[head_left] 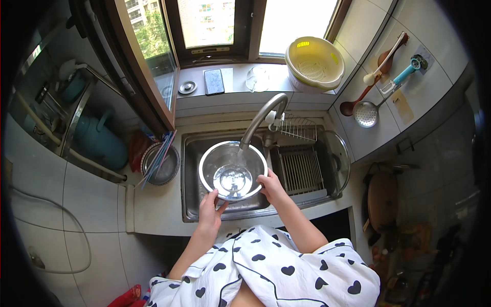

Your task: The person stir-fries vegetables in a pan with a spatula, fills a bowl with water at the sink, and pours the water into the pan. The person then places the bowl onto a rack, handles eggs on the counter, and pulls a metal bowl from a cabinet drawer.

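Note:
A shiny metal bowl (209, 166) is held over the left basin of the sink (192, 204), under the curved faucet (261, 115). Water runs from the spout into the bowl, and some water lies in its bottom. My left hand (210, 209) grips the near left rim, with the thumb at the edge and fingers partly hidden beneath. On the right side of the rim, my right hand (270, 185) is closed, its fingers partly behind the bowl.
The right basin holds a dish rack (302, 171), with a glass lid (340, 163) beside it. Left of the sink stands another metal bowl (166, 171) with thin sticks across it. A yellow basket (315, 64) and a phone (214, 82) rest on the windowsill.

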A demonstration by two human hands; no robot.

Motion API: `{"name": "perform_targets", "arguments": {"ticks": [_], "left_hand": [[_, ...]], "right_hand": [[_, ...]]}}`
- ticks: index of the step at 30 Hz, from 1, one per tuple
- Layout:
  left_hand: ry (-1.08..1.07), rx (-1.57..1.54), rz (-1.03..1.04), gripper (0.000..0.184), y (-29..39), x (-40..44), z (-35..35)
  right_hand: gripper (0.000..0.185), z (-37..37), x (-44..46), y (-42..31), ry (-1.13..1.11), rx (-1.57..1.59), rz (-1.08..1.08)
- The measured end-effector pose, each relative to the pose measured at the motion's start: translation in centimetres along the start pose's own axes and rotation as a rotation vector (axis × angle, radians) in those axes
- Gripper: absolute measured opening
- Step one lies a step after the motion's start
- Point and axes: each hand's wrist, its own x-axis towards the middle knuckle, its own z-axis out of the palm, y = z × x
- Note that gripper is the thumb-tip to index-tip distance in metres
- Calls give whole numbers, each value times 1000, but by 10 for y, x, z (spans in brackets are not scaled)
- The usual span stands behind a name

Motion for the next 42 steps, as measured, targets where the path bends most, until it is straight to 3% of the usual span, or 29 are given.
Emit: {"name": "perform_targets", "arguments": {"ticks": [42], "left_hand": [[-11, 23, -1, 17, 0, -2, 3]], "right_hand": [[35, -1, 1, -3, -14, 28, -19]]}}
